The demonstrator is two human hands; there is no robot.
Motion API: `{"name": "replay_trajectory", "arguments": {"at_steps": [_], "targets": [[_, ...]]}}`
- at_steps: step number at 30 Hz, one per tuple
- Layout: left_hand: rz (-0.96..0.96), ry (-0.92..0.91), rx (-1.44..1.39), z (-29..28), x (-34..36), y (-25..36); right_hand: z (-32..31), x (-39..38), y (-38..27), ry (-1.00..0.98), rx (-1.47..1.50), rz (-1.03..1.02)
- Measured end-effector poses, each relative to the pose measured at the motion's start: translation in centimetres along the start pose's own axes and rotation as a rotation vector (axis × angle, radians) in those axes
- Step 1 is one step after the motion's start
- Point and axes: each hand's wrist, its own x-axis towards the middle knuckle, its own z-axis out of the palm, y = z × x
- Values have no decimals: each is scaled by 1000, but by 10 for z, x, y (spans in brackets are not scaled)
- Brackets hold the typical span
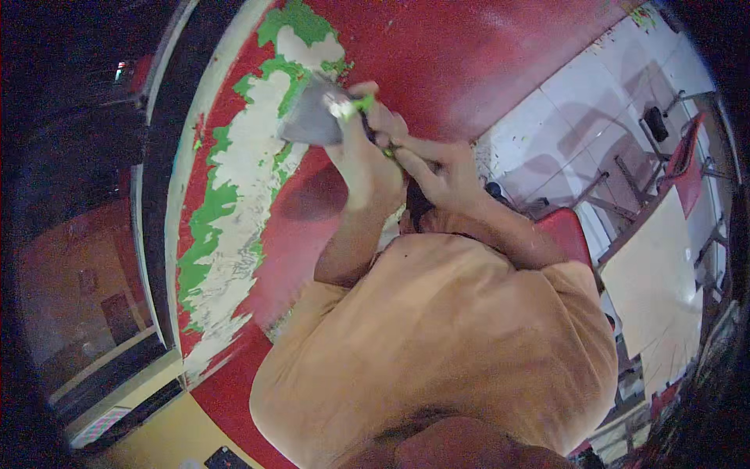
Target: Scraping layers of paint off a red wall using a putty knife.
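A wide paint scraper with a broad grey blade [310, 116] and a green-and-black handle lies against the red wall [437, 55]. My left hand [366, 160] is wrapped around the handle close to the blade. Behind it, my right hand [444, 173] closes on the handle's rear end. The blade meets the edge of a long stripped patch [244, 164], where pale bare surface shows between ragged borders of green paint. Fingers hide most of the handle, and the blade's edge is slightly blurred.
To the left runs a dark window frame [152, 164]. At right, chairs [564, 233] and a pale tabletop [656, 270] stand on white floor tiles [539, 129]. Paint flakes [644, 16] lie along the wall's foot. A dark phone-like object [226, 458] rests at lower left.
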Motion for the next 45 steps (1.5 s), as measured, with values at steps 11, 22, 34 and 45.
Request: {"name": "replay_trajectory", "arguments": {"at_steps": [11,22,34,45], "targets": [[41,-109,35,23,9,6,-7,1,1,85,71,-34],[-54,-67,-12,10,4,-22,-21,-10,15,31,-78,95],[-114,-87,2,2,-1,-19,-9,-19,20,68,41,-2],[-16,-52,46,17,13,-7,-10,5,2,108,31,-42]]}}
